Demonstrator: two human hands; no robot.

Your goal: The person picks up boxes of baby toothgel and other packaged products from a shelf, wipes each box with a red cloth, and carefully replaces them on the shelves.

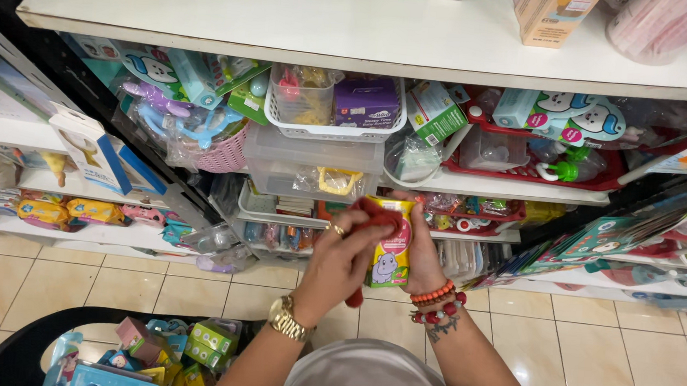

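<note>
Before the shelves, raised right hand [424, 261] grips a yellow box [390, 250]; left hand [344, 260] presses a red cloth [380, 217] on it.

You face white shelves [307, 27] crowded with packaged baby goods, plastic baskets [333, 123] and a red tray [606, 183]. Beneath you lies a cream tiled floor [609, 353]; a black chair [16, 351] stands at lower left.
</note>
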